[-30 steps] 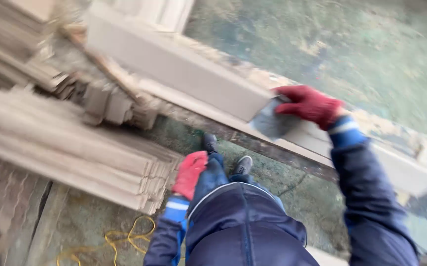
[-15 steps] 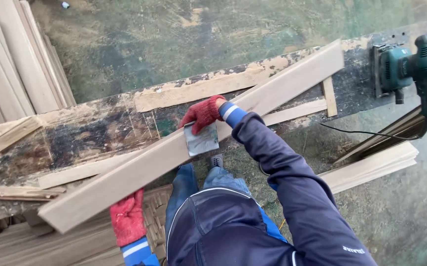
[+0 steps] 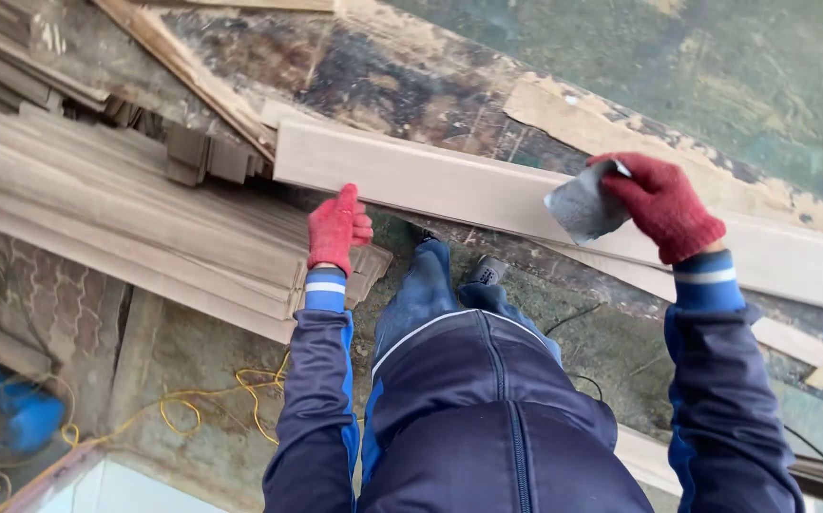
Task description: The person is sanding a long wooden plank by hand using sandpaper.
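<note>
Gripping a grey sanding sheet in our right hand, we rest our loosely open left hand against the long pale smooth plank

Head view, steeply down, close.

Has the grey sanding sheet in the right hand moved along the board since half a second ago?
Cannot tell: the head camera swung. The right hand holds the sanding sheet on the board, right of the left hand, as before.
</note>
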